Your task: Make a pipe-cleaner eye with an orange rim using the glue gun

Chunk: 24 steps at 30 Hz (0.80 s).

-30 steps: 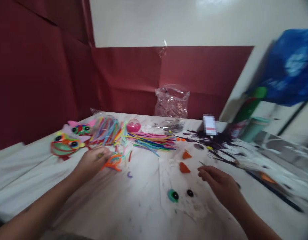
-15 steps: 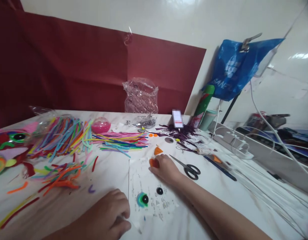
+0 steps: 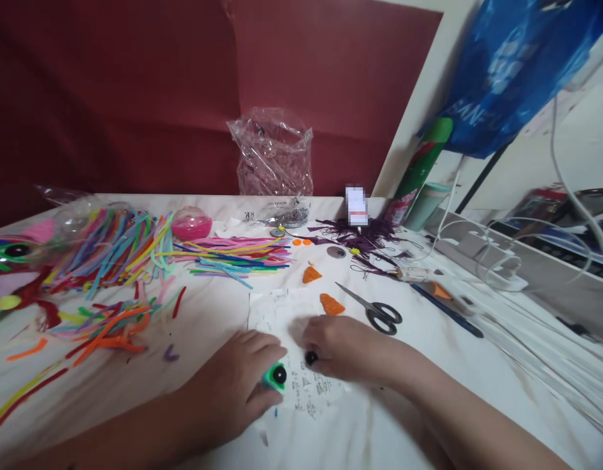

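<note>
My left hand (image 3: 245,385) has its thumb and fingers closed around a green-and-blue pipe-cleaner eye (image 3: 272,376) with a glossy black centre. To its right, my right hand (image 3: 343,346) has its fingertips on a small black button-like eye (image 3: 311,358); its thumb side is partly hidden. Both eyes are over a sheet of paper (image 3: 266,313) with handwriting. Just beyond my right hand lies a ridged orange triangular piece (image 3: 332,304), with a similar orange triangle (image 3: 311,274) farther back.
Black-handled scissors (image 3: 377,313) lie right of the paper. Bundled pipe cleaners (image 3: 232,254) and loose offcuts (image 3: 115,326) spread over the left. A phone (image 3: 357,205) stands at the back near purple strands (image 3: 330,232). A glue gun (image 3: 413,271) and white cables (image 3: 517,346) lie right.
My right hand has let go of the orange triangle and come back to the black eye. My left hand has moved right and closed around the green-and-blue eye. The view has tilted down.
</note>
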Tool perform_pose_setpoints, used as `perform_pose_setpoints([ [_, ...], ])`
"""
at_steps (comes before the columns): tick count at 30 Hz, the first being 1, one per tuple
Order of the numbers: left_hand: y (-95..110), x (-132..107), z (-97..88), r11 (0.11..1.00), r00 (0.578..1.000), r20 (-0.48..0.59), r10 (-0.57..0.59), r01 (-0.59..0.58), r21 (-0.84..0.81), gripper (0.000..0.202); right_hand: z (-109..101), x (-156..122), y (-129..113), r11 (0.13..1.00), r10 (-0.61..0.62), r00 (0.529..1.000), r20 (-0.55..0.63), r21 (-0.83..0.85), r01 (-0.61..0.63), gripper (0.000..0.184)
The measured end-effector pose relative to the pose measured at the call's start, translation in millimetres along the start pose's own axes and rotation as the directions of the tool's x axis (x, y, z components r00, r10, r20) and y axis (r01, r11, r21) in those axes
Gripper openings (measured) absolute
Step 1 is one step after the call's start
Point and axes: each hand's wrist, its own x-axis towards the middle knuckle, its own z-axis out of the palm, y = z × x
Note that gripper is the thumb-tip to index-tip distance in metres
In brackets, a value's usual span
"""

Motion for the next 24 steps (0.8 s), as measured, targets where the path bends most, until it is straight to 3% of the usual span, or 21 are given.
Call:
perform_pose_setpoints([
  [2, 2, 3, -0.8, 0.999, 0.997, 0.065, 0.046, -0.047, 0.019, 0.033, 5, 1, -3, 0.998, -0.042, 0.997, 0.059, 0.043, 0.04, 0.014],
  [4, 0, -1, -2.8, 0.997, 0.991, 0.125, 0.049, -0.057, 0.058, 0.026, 8, 2, 2, 0.995, -0.027, 0.999, 0.039, 0.101, 0.023, 0.018],
  [7, -3, -15, -5.7, 0.992, 0.997, 0.082, -0.008, -0.003, 0.123, 0.036, 8, 5, 14, 0.997, 0.063, 0.994, -0.088, 0.044, -0.06, 0.017],
  [10, 0, -26, -4.4, 0.99, 1.0, 0.011, -0.023, 0.021, 0.141, 0.043, 7, 5, 16, 1.0, 0.015, 0.991, -0.133, 0.014, -0.013, 0.017],
  [13, 8, -26, 0.9, 0.995, 0.999, 0.043, -0.001, -0.004, 0.104, 0.035, 7, 2, 2, 0.985, -0.127, 0.992, -0.005, 0.119, 0.126, 0.016],
  [17, 5, -19, 0.7, 0.997, 0.997, 0.063, -0.034, 0.029, 0.078, 0.034, 13, 1, -14, 0.978, -0.194, 0.972, 0.133, 0.102, 0.181, 0.016],
  [20, -10, -16, -9.2, 0.987, 0.991, -0.007, -0.135, 0.135, 0.088, 0.032, 18, 3, -8, 0.983, -0.167, 0.981, 0.096, 0.093, 0.159, 0.018],
  [24, -18, -7, -19.2, 0.909, 0.923, -0.07, -0.377, 0.384, 0.165, 0.03, 16, 4, 10, 0.991, 0.048, 0.999, -0.014, 0.122, -0.045, 0.013],
])
